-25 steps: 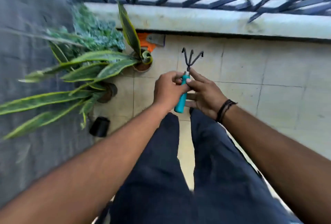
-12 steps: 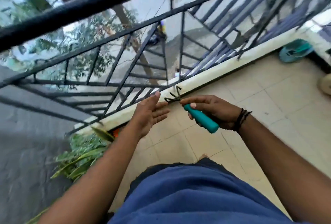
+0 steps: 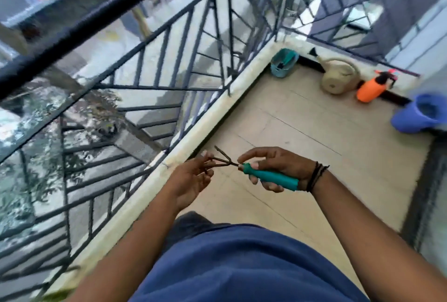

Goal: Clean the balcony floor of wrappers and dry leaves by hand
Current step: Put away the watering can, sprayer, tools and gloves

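My right hand (image 3: 275,168) grips the teal handle of a small hand rake (image 3: 271,177), held level above the beige tiled balcony floor (image 3: 314,137). The rake's dark metal prongs (image 3: 217,160) point left. My left hand (image 3: 191,180) is at the prongs with relaxed fingers touching their tips. No wrapper or dry leaf shows on the visible floor.
A black metal railing (image 3: 169,79) on a pale low kerb (image 3: 217,118) runs along the left. In the far corner stand a teal pot (image 3: 283,62), a beige watering can (image 3: 338,77), an orange spray bottle (image 3: 370,87) and a blue bucket (image 3: 420,113).
My view has swung right from the potted plants to the balcony's far corner. My left hand let go of the handle and now touches the prongs; my right hand took over the handle.
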The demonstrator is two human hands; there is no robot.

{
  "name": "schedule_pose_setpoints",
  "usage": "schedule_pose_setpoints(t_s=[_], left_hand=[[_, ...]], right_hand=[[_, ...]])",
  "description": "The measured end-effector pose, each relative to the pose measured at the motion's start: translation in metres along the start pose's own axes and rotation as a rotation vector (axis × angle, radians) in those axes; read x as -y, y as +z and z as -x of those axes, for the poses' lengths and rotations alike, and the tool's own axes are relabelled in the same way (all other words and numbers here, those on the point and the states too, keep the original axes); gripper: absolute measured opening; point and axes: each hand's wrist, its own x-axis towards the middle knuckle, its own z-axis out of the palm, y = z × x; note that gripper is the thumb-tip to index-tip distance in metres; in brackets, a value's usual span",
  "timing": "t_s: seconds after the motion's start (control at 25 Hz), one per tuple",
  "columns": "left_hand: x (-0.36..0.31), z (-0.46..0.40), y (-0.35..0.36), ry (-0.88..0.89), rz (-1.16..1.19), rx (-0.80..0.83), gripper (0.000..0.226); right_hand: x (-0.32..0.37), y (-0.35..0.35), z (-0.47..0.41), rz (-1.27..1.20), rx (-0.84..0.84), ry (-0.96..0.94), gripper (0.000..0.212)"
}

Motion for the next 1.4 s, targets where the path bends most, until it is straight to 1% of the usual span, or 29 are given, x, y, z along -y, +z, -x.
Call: schedule_pose_setpoints(t_s=[0.12, 0.2, 0.24, 0.32, 0.4, 0.48, 0.56, 0.6, 0.68, 0.88, 0.92, 1.0, 1.12, 1.28, 1.4], left_hand=[[-0.018, -0.037, 0.048, -0.055, -0.148, 0.118, 0.041], [-0.033, -0.066, 0.077, -0.073, -0.227, 0.178, 0.039], [-0.043, -0.087, 0.096, -0.075, -0.268, 0.194, 0.037], [-0.064, -0.133, 0.135, -0.066, -0.322, 0.203, 0.027], [-0.084, -0.179, 0.179, -0.064, -0.365, 0.214, 0.016], [-0.100, -0.216, 0.223, -0.071, -0.415, 0.225, 0.018], [-0.114, -0.250, 0.263, -0.067, -0.414, 0.291, 0.023], [-0.124, -0.271, 0.285, -0.059, -0.427, 0.311, 0.021], [-0.135, -0.311, 0.323, -0.070, -0.479, 0.284, 0.017], [-0.152, -0.375, 0.400, -0.096, -0.574, 0.271, 0.019], [-0.157, -0.390, 0.419, -0.083, -0.613, 0.275, 0.018], [-0.168, -0.414, 0.460, -0.013, -0.668, 0.236, 0.016], [-0.187, -0.442, 0.519, 0.174, -0.719, 0.060, 0.011], [-0.213, -0.486, 0.567, 0.408, -0.958, -0.126, 0.014], [-0.241, -0.518, 0.595, 0.506, -1.126, -0.250, 0.010]], right_hand=[[0.001, -0.053, 0.016, -0.051, -0.135, 0.029, 0.030], [0.008, -0.086, 0.020, -0.064, -0.239, 0.040, 0.026], [0.015, -0.109, 0.020, -0.089, -0.330, 0.040, 0.023], [0.029, -0.158, 0.018, -0.181, -0.580, 0.010, 0.022], [0.042, -0.202, 0.015, -0.335, -0.863, -0.043, 0.026], [0.053, -0.238, 0.015, -0.540, -1.105, -0.132, 0.023], [0.070, -0.270, 0.015, -0.723, -1.215, -0.289, 0.015], [0.080, -0.291, 0.014, -0.808, -1.248, -0.354, 0.011], [0.097, -0.330, 0.018, -0.915, -1.293, -0.401, 0.006], [0.128, -0.417, 0.027, -0.965, -1.307, -0.407, 0.009], [0.132, -0.444, 0.026, -0.973, -1.288, -0.417, 0.009], [0.152, -0.506, 0.023, -0.985, -1.221, -0.422, 0.012], [0.198, -0.596, 0.007, -0.931, -1.100, -0.381, 0.010], [0.261, -0.690, -0.033, -0.883, -1.033, -0.369, 0.010], [0.303, -0.749, -0.066, -0.828, -1.028, -0.293, 0.010]])
